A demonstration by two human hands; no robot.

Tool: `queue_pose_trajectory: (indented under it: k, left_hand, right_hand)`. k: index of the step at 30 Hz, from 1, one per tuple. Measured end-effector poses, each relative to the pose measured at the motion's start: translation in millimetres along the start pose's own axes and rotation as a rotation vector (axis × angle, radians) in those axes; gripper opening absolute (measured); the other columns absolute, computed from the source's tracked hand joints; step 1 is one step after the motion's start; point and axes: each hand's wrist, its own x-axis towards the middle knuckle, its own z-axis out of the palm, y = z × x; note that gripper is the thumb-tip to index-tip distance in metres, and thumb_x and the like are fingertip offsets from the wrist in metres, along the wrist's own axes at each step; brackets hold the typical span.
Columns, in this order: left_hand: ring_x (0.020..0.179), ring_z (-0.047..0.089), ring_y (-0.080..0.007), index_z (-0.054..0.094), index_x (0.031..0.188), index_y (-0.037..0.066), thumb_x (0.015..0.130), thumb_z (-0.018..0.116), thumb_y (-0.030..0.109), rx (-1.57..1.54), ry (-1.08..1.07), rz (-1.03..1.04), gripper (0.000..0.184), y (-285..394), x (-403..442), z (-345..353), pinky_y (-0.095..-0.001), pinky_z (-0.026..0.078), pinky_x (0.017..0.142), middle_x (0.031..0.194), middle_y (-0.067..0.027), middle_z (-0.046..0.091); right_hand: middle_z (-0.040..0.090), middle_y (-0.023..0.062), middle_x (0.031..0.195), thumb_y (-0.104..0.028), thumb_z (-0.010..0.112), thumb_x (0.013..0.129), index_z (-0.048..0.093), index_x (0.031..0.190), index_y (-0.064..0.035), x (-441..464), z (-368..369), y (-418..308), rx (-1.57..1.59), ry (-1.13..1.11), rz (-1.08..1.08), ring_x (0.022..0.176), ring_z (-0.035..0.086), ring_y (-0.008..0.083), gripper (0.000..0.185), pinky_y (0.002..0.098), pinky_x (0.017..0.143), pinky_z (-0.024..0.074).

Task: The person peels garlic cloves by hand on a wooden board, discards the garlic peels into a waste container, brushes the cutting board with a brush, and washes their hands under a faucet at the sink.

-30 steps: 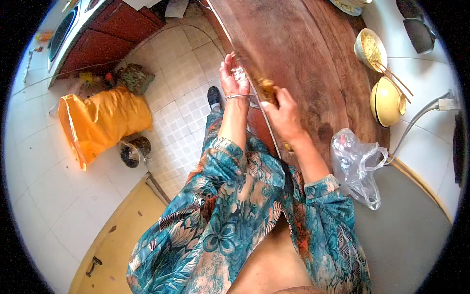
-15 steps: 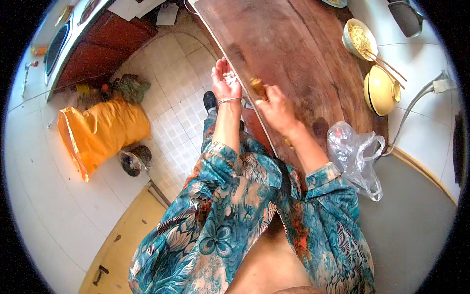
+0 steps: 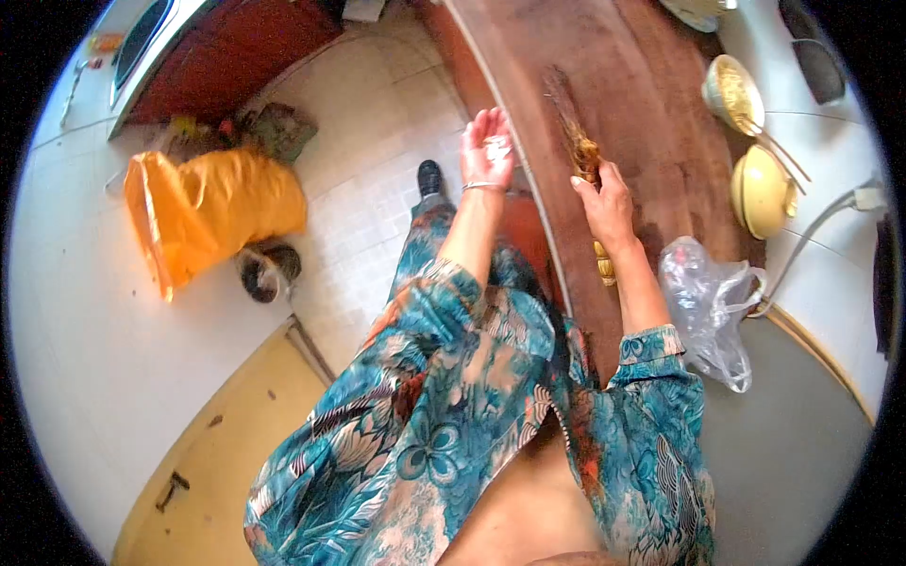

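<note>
My left hand [image 3: 479, 162] is palm up just off the edge of the wooden table [image 3: 651, 104], cupped around small white scraps [image 3: 497, 149]. My right hand [image 3: 610, 206] is wrapped round the handle of a hand brush [image 3: 585, 149]. The brush's dark bristles stretch away from me over the tabletop, blurred at the tip. The yellowish end of its handle shows behind my wrist. What exactly the white scraps are is too small to tell.
Along the table's right side are a bowl of noodles [image 3: 731, 92] with chopsticks [image 3: 779, 151], a yellow bowl [image 3: 760, 193] and a clear plastic bag [image 3: 703, 307]. An orange bag [image 3: 217, 208] and a small bin [image 3: 269, 272] stand on the floor to the left.
My right hand has swung the brush away from the table edge, farther onto the tabletop; its bristles now show. My left hand stays cupped beside the edge. The whole view has shifted.
</note>
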Motion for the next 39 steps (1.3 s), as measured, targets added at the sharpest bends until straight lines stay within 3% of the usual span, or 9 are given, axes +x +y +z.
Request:
queue_pose_trajectory:
  k: [3,8,22,26,30,31,35,38,39]
  left_hand:
    - [0.107,0.053,-0.0306,0.06,0.097,0.001,0.091,0.043,0.027,0.071,0.085,0.068,0.032,0,3,-5,-0.0414,0.044,0.092,0.11,-0.0167,0.058]
    - [0.106,0.053,-0.0313,0.059,0.098,0.0,0.091,0.044,0.031,-0.049,-0.225,-0.142,0.035,42,4,-21,-0.0408,0.046,0.092,0.108,-0.0176,0.059]
    - [0.1,0.056,-0.0311,0.056,0.102,0.0,0.091,0.041,0.026,0.05,-0.083,0.144,0.031,99,-43,-51,-0.0386,0.049,0.087,0.105,-0.0171,0.06]
    - [0.1,0.056,-0.0295,0.058,0.1,0.0,0.09,0.043,0.024,0.051,-0.025,0.192,0.03,108,-17,-86,-0.0416,0.045,0.09,0.104,-0.0151,0.061]
    - [0.098,0.055,-0.0318,0.059,0.09,-0.002,0.09,0.043,0.028,-0.07,-0.029,0.26,0.034,130,-22,-93,-0.0427,0.047,0.086,0.096,-0.0181,0.061]
    - [0.096,0.055,-0.0327,0.057,0.094,-0.003,0.091,0.042,0.029,-0.045,0.029,0.261,0.036,137,-17,-101,-0.0427,0.048,0.084,0.097,-0.019,0.06]
    - [0.096,0.053,-0.0324,0.034,0.125,-0.001,0.093,0.034,0.04,0.178,0.248,0.256,0.052,155,-18,-110,-0.0412,0.05,0.077,0.11,-0.0198,0.052]
    - [0.121,0.036,-0.0343,0.01,0.142,0.011,0.082,0.042,0.061,0.496,0.39,0.261,0.084,170,-29,-103,-0.0526,0.021,0.102,0.134,-0.0181,0.032]
    - [0.133,0.015,-0.033,0.007,0.142,0.015,0.076,0.045,0.068,0.517,0.452,0.233,0.094,173,-35,-99,-0.0539,0.002,0.105,0.145,-0.016,0.014]
  right_hand:
    - [0.055,0.0226,0.098,-0.019,0.061,0.075,0.052,0.105,0.0042,-10,28,-26,0.094,-0.119,-0.049,0.092,0.054,0.0389,0.039,0.041,0.08,0.0438]
    - [0.056,0.0224,0.098,-0.017,0.062,0.075,0.053,0.107,0.0042,-43,53,-48,0.258,-0.231,-0.044,0.093,0.055,0.0373,0.039,0.04,0.08,0.0443]
    - [0.055,0.0203,0.102,-0.021,0.058,0.078,0.052,0.112,0.0007,-61,74,-52,0.265,-0.542,-0.071,0.095,0.055,0.0333,0.042,0.0376,0.083,0.0423]
    - [0.056,0.0173,0.1,-0.022,0.059,0.078,0.052,0.113,-0.0006,-65,71,-51,0.296,-0.58,0.104,0.092,0.055,0.0286,0.041,0.0356,0.08,0.0427]
    - [0.056,0.0096,0.077,-0.023,0.057,0.078,0.053,0.108,-0.0002,-54,60,-79,0.264,-0.741,0.313,0.073,0.053,0.0187,0.038,0.0321,0.068,0.0437]
    - [0.054,0.0068,0.069,-0.025,0.058,0.076,0.054,0.104,-0.001,-51,67,-74,0.298,-0.751,0.368,0.064,0.051,0.0169,0.037,0.0313,0.059,0.0418]
    - [0.056,0.0073,0.071,-0.031,0.059,0.074,0.055,0.102,0.0004,-36,99,-59,0.31,-0.798,0.259,0.065,0.052,0.0164,0.042,0.0317,0.059,0.0418]
    - [0.056,0.0079,0.073,-0.031,0.059,0.073,0.055,0.102,0.0008,-24,116,-66,0.193,-0.838,0.244,0.068,0.052,0.0166,0.043,0.0319,0.062,0.0423]
    - [0.056,0.0075,0.071,-0.031,0.06,0.073,0.055,0.102,0.0002,-21,117,-68,0.205,-0.851,0.245,0.065,0.052,0.0166,0.043,0.0318,0.06,0.0423]
